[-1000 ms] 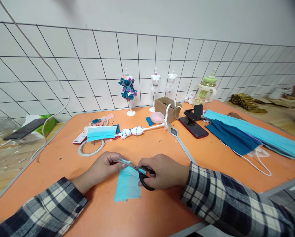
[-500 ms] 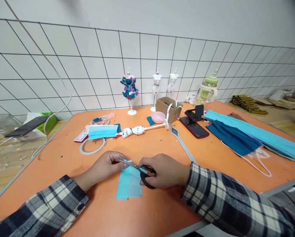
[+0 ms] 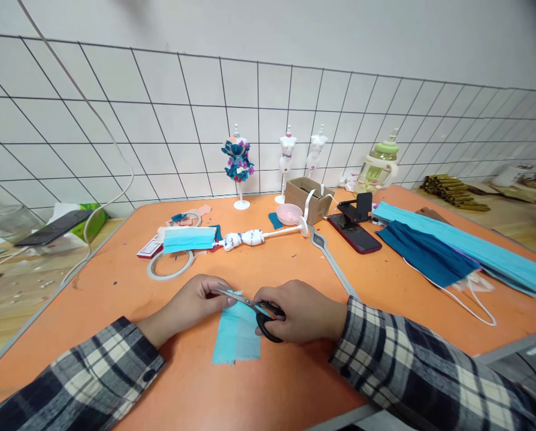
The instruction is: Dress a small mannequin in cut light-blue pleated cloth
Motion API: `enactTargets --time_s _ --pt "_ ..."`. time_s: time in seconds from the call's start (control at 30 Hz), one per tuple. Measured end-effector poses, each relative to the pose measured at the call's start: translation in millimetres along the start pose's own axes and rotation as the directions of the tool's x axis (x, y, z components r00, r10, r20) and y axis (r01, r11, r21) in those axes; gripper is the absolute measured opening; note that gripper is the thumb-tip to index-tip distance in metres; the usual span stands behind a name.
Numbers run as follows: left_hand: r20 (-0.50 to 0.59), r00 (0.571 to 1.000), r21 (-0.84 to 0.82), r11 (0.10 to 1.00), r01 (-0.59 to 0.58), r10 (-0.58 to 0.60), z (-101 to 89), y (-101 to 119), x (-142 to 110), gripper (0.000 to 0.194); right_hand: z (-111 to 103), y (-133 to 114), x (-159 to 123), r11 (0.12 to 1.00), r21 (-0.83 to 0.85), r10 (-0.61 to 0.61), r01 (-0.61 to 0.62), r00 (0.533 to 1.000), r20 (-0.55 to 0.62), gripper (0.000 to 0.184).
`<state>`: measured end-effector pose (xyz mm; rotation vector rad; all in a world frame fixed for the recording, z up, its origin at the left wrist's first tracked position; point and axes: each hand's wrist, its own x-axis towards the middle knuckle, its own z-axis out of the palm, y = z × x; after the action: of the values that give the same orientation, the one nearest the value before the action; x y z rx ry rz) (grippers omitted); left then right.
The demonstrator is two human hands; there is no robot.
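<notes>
Left hand's (image 3: 205,297) fingers pinch the top of a blue cloth (image 3: 236,342) on the orange surface (image 3: 303,383); right hand's (image 3: 301,311) fingers grip scissors (image 3: 268,329), blades by the left fingertips. Best keep cloth taut, fingertips off the blades. Tape (image 3: 178,275), a lying mannequin (image 3: 244,239) and a phone (image 3: 354,233) sit beyond, apart from the scissors.

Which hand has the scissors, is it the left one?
No, the right hand grips the scissors by the handles, while the left hand pinches the far end of the light-blue piece.
</notes>
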<state>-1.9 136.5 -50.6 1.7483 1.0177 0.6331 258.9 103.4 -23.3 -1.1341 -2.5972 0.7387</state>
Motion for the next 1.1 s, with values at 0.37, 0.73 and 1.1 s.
enactTargets --time_s 0.37,0.73,1.1 --pt "0.007 0.999 -0.022 0.999 0.041 -0.041 0.3 -3.2 -0.4 0.026 3.1 0.8 -1.0 1.000 0.028 -0.004 0.004 1.000 -0.002 0.033" --pt "0.004 0.998 -0.051 0.996 0.069 -0.069 0.8 -3.5 0.2 0.024 3.7 -2.2 -0.8 1.000 0.021 0.003 -0.002 0.999 -0.033 0.039" --pt "0.006 0.997 -0.056 0.995 0.078 -0.078 1.3 -1.1 -0.5 0.022 2.9 -3.6 -1.5 0.999 0.044 0.007 -0.006 0.999 -0.033 0.037"
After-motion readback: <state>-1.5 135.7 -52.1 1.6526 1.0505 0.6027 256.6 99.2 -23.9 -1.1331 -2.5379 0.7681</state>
